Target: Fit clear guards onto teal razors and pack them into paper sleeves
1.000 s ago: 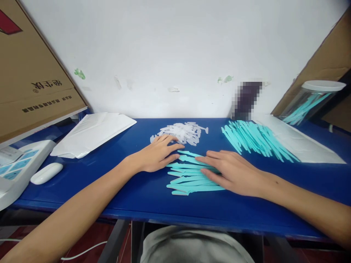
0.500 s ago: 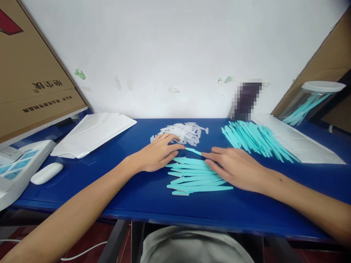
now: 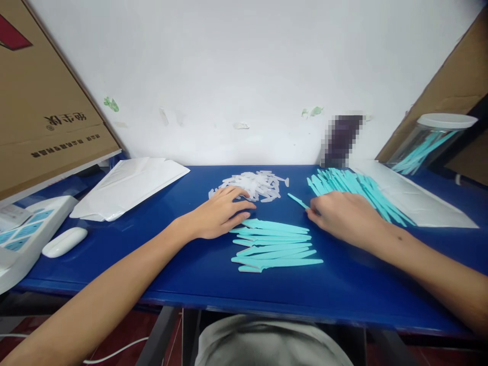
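A turquoise eyebrow razor (image 3: 298, 200) is pinched in my right hand (image 3: 341, 218), its free end pointing left and away from me. The hand is closed, and its knuckles hide the razor's other end. My left hand (image 3: 224, 211) rests on the blue table with fingers apart, at the front edge of a pile of small clear-white blade covers (image 3: 253, 184). Several more turquoise razors (image 3: 274, 249) lie in a loose row in front of both hands, blade ends to the left. A larger heap of turquoise razors (image 3: 343, 185) sits behind my right hand.
White plastic bags (image 3: 129, 185) lie at the left, near a white earbud-style case (image 3: 64, 242) and a white device (image 3: 38, 234). A lidded clear jar (image 3: 427, 145) holds razors at the right. Cardboard boxes (image 3: 49, 96) stand at the sides. A white sheet (image 3: 430, 203) lies under the heap.
My right hand has moved right and drawn the razor away from my left fingertips, toward the larger heap. My left hand has stayed in place and no longer touches that razor.
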`<state>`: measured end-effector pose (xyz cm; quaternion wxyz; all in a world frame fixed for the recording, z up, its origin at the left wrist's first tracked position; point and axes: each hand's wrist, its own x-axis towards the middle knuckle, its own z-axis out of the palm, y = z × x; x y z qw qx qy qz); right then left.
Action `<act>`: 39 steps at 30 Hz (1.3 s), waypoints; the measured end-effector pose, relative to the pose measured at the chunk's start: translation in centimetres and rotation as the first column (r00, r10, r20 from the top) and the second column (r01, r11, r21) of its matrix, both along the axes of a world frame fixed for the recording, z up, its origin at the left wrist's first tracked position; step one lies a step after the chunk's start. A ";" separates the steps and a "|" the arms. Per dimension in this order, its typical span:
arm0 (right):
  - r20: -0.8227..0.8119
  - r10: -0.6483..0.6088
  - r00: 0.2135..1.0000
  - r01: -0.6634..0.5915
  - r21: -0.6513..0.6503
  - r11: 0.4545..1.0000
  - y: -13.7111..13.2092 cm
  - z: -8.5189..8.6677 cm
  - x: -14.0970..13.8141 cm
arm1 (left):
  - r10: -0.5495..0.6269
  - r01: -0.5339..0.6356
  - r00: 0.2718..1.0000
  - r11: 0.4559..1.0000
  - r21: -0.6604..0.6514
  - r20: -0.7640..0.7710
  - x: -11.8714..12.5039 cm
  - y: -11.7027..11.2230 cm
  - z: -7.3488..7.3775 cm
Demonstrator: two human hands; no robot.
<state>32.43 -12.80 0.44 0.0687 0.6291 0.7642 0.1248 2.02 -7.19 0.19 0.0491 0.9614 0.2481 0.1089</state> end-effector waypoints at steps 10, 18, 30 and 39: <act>-0.252 0.186 0.950 -0.156 0.135 0.979 1.8 -0.2 1.0 | 0.008 -0.011 0.999 0.998 0.069 0.041 0.1 0.1 0.2; -0.521 0.426 0.739 -0.501 -0.003 0.865 -0.3 -0.4 -1.1 | 0.123 -0.135 0.989 0.976 0.171 0.078 0.2 0.6 0.2; -0.488 0.369 0.791 -0.417 0.011 0.909 0.9 -1.4 -0.4 | 0.239 -0.234 0.971 0.965 0.116 -0.026 -3.0 2.7 1.5; -0.270 0.454 0.849 -0.452 0.072 0.889 1.3 -2.0 0.5 | 0.246 -0.204 0.940 0.961 0.189 -0.235 -3.8 3.3 1.4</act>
